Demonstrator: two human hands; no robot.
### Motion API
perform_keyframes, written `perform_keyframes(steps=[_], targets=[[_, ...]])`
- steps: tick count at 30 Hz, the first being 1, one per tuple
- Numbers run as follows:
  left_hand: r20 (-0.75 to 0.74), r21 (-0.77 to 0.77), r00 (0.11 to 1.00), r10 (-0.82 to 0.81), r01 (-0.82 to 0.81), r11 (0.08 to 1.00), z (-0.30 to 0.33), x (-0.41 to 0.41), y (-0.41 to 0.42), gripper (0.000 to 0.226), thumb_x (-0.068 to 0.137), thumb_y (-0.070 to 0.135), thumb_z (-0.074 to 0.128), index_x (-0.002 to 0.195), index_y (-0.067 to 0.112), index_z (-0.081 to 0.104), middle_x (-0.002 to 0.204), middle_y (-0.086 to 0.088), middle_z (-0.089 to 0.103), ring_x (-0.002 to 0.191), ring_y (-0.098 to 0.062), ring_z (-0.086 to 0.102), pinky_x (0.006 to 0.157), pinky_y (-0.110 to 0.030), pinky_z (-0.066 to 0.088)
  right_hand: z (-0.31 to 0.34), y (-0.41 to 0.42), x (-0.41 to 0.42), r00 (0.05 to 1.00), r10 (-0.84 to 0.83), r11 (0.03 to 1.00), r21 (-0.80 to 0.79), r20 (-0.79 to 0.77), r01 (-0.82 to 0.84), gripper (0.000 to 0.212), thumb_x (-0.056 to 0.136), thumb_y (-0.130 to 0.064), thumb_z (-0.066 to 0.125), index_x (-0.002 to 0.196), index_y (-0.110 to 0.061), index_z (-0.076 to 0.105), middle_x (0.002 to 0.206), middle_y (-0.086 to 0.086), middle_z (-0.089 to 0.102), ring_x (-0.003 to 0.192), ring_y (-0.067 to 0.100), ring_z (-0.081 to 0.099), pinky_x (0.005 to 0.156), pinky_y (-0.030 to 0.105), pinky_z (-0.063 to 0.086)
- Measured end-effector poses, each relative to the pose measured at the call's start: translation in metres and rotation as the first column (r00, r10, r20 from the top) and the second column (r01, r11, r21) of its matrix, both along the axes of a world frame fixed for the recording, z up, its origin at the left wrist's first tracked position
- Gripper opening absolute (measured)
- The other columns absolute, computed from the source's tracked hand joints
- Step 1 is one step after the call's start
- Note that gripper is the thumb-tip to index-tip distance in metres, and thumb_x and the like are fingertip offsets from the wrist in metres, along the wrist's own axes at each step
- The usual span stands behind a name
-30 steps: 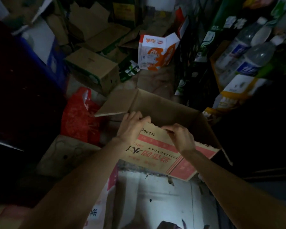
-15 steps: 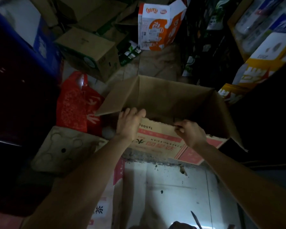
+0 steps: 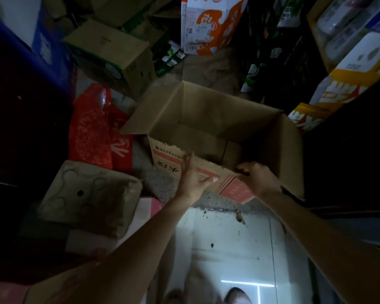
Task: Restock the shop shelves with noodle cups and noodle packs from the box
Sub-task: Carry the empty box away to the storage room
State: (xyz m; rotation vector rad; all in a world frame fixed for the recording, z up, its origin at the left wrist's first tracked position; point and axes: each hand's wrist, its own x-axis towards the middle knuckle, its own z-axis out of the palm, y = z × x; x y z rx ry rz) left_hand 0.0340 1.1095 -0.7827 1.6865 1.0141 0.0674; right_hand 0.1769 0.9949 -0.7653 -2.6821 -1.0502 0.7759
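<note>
The open cardboard box (image 3: 208, 130) fills the middle of the view and serves as the landmark; its flaps stand up and out, and what shows of its inside is bare brown board, with no noodle cups or packs visible in it, though the near corner is in shadow. Beyond the box lies a closed brown carton (image 3: 110, 55), and further beyond stands an orange-and-white carton (image 3: 208, 25). To the box's left lies a red bag (image 3: 94, 132); nearer the person on that same side rests a dented, crumpled carton (image 3: 90, 196). To the box's right rise dim shelves (image 3: 347, 62) holding a yellow-and-white pack, but the goods there are too dark to tell as noodles. On the near side of the box is a pale tiled floor (image 3: 228, 244).

The person's right hand (image 3: 258, 178) is closed on the box's near printed flap, fingers curled over its edge. The left hand (image 3: 193, 174) is just at the same flap, fingers spread and apart, gripping nothing.

By the look of it, the step in hand is handling the box itself, opening it or checking it, not shelving yet. The next move likely calls for the left hand to take hold beside the right, or to reach inside if stock lies hidden in the shadow.
</note>
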Motion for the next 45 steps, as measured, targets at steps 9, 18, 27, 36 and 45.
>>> perform_keyframes(steps=[9,18,27,36,45], targets=[[-0.048,0.026,0.995,0.09,-0.089,0.996,-0.027,0.01,-0.028,0.095,0.08,0.022,0.072,0.15,0.014,0.008,0.156,-0.012,-0.013,0.143,-0.021,0.014,0.1,-0.011,0.017,-0.034,-0.031,0.003,0.991,0.033,0.999,-0.014,0.131,-0.031,0.045,0.089,-0.036,0.058,0.131,-0.023,0.051,0.135,0.005,0.046,0.123,0.025,0.042,0.099,0.036,0.038],[-0.048,-0.037,0.962,0.267,-0.269,0.962,-0.035,0.011,-0.044,0.112,0.075,0.016,0.077,0.149,0.023,-0.006,0.157,-0.01,-0.01,0.144,-0.026,0.013,0.102,-0.016,0.025,-0.041,-0.053,-0.027,0.988,0.126,0.992,-0.007,-0.088,-0.128,0.034,0.095,-0.027,0.049,0.128,-0.026,0.055,0.12,0.004,0.064,0.106,0.023,0.061,0.09,0.032,0.048],[-0.052,-0.141,0.954,0.294,-0.298,0.944,-0.031,0.013,-0.072,0.102,0.082,0.018,0.071,0.144,-0.008,-0.006,0.111,-0.009,0.062,0.1,-0.022,0.062,0.101,-0.028,0.043,-0.043,-0.066,-0.022,0.986,0.141,0.99,-0.035,0.088,-0.139,0.057,0.088,-0.037,0.057,0.141,-0.025,0.037,0.148,0.002,0.031,0.14,0.023,0.019,0.115,0.034,0.02],[-0.187,-0.132,0.904,0.386,-0.412,0.902,-0.035,0.003,-0.071,0.078,0.089,0.005,0.056,0.149,0.006,0.005,0.126,-0.016,0.053,0.111,-0.027,0.053,0.081,-0.014,0.035,-0.041,-0.077,-0.036,0.991,0.126,0.988,0.087,0.053,-0.131,0.047,0.089,-0.033,0.058,0.133,-0.021,0.049,0.148,0.002,0.03,0.135,0.021,0.026,0.11,0.028,0.025],[0.037,0.054,0.99,0.138,-0.14,0.989,-0.026,-0.021,-0.019,0.072,0.087,0.003,0.058,0.148,0.019,0.023,0.14,-0.007,0.048,0.13,-0.025,0.044,0.104,-0.029,0.035,-0.029,-0.068,-0.041,0.964,0.212,0.976,-0.089,0.16,-0.2,0.045,0.086,-0.038,0.059,0.129,-0.029,0.05,0.134,0.0,0.047,0.128,0.02,0.035,0.108,0.033,0.025]])
